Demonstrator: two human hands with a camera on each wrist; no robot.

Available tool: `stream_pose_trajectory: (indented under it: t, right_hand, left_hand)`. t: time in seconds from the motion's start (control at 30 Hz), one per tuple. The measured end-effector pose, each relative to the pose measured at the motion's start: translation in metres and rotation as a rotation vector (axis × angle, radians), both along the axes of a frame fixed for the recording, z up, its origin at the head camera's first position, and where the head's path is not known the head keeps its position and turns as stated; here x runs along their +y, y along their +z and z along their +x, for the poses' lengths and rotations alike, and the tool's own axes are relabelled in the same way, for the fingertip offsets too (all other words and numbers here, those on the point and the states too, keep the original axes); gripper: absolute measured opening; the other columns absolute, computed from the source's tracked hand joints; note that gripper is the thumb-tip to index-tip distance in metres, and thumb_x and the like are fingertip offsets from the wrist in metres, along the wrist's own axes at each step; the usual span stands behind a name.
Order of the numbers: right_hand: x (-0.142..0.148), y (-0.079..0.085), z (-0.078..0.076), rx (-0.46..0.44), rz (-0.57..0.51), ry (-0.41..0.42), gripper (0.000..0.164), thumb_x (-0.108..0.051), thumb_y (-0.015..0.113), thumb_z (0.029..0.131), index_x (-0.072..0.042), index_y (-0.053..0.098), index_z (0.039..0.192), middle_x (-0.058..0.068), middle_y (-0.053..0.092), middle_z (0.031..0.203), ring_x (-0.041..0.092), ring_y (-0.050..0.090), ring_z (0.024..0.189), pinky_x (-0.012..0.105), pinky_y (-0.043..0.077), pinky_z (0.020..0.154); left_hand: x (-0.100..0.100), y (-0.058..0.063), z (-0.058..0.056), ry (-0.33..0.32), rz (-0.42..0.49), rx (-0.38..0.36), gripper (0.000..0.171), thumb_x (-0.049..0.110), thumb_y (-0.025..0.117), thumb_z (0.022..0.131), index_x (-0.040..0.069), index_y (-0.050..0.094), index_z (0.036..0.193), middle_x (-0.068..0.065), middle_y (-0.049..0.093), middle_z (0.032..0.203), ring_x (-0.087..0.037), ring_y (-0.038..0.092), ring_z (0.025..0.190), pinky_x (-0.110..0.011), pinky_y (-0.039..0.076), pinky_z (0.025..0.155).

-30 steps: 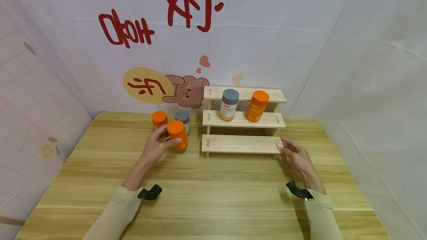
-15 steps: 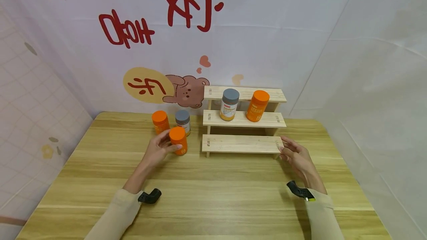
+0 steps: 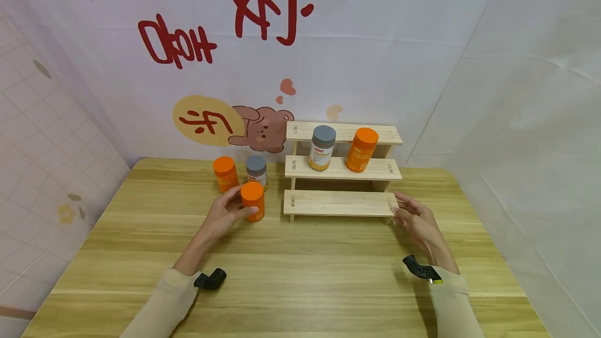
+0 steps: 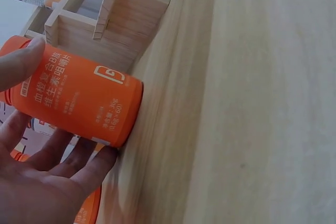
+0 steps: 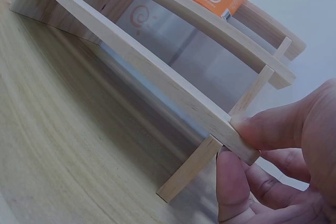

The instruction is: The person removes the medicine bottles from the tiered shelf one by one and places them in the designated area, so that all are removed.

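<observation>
My left hand (image 3: 226, 214) grips an orange bottle (image 4: 79, 93) with an orange lid, thumb on the near side and fingers behind it. The bottle stands upright at the table, left of a three-step wooden shelf (image 3: 340, 203). At the right end of the lowest step, my right hand (image 3: 420, 223) pinches the board (image 5: 173, 85) between thumb and fingers. On the middle step stand a grey-lidded bottle (image 3: 322, 149) and another orange bottle (image 3: 362, 150). Behind my left hand are a further orange bottle (image 3: 226, 173) and a grey-lidded one (image 3: 256, 170), partly covered by the held bottle.
The wood-grain table (image 3: 300, 275) extends in front of the shelf and on both sides. A white printed cloth (image 3: 375, 40) with red characters and a cartoon bear hangs close behind. Plain cloth (image 3: 530, 119) borders the right side.
My left hand has brought the orange bottle slightly down and toward me, uncovering more of the two bottles behind it. My right hand has stayed on the shelf end.
</observation>
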State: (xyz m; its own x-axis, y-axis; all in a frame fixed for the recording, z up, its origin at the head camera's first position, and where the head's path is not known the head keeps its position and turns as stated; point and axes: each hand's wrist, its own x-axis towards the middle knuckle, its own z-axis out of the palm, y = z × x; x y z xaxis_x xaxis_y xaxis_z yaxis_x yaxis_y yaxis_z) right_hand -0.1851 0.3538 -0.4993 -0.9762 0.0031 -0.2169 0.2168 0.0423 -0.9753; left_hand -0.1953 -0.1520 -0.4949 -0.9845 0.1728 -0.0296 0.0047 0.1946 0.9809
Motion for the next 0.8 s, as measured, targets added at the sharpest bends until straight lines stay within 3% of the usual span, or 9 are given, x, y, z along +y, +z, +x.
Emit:
stream_pose_trajectory:
  t: [0.23, 0.47, 0.53, 0.7, 0.8]
  right_hand:
    - [0.000, 0.000, 0.000, 0.002, 0.018, 0.000, 0.070, -0.016, 0.065, 0.102, -0.005, 0.030, 0.161, -0.009, 0.058, 0.122, 0.001, 0.062, 0.099, 0.018, 0.056, 0.083]
    - [-0.001, 0.001, 0.000, 0.002, 0.003, -0.001, 0.070, -0.015, 0.066, 0.102, -0.005, 0.030, 0.161, -0.009, 0.058, 0.123, 0.002, 0.062, 0.100, 0.019, 0.057, 0.084]
    - [-0.001, 0.001, 0.000, 0.003, 0.001, -0.001, 0.070, -0.015, 0.066, 0.101, -0.005, 0.031, 0.161, -0.009, 0.058, 0.123, 0.002, 0.062, 0.100, 0.019, 0.057, 0.083]
    - [-0.001, 0.001, 0.000, 0.010, -0.008, 0.003, 0.070, -0.014, 0.065, 0.102, -0.004, 0.030, 0.161, -0.009, 0.059, 0.123, 0.002, 0.062, 0.100, 0.019, 0.057, 0.083]
    - [-0.001, 0.001, 0.000, 0.012, -0.008, 0.006, 0.070, -0.014, 0.065, 0.102, -0.003, 0.030, 0.161, -0.010, 0.059, 0.123, 0.002, 0.062, 0.100, 0.019, 0.057, 0.084]
  left_hand:
    - [-0.005, 0.007, 0.002, -0.026, -0.014, 0.009, 0.070, 0.022, 0.080, 0.091, 0.014, 0.048, 0.151, -0.016, 0.055, 0.147, -0.034, 0.054, 0.138, -0.043, 0.043, 0.117]
    - [-0.006, 0.023, 0.001, -0.036, 0.041, 0.049, 0.066, 0.021, 0.079, 0.092, 0.016, 0.049, 0.151, -0.010, 0.054, 0.149, -0.027, 0.051, 0.138, -0.020, 0.048, 0.110]
    - [-0.006, 0.028, 0.001, -0.030, 0.041, 0.064, 0.067, 0.022, 0.078, 0.093, 0.014, 0.049, 0.152, -0.011, 0.054, 0.148, -0.025, 0.051, 0.137, -0.023, 0.047, 0.111]
    - [-0.006, 0.039, -0.001, -0.020, 0.048, 0.106, 0.065, 0.021, 0.077, 0.094, 0.012, 0.048, 0.151, -0.015, 0.054, 0.147, -0.024, 0.052, 0.136, -0.044, 0.040, 0.121]
    - [-0.006, 0.046, -0.002, -0.019, 0.058, 0.122, 0.065, 0.019, 0.076, 0.094, 0.011, 0.047, 0.152, -0.016, 0.055, 0.147, -0.026, 0.051, 0.138, -0.045, 0.038, 0.122]
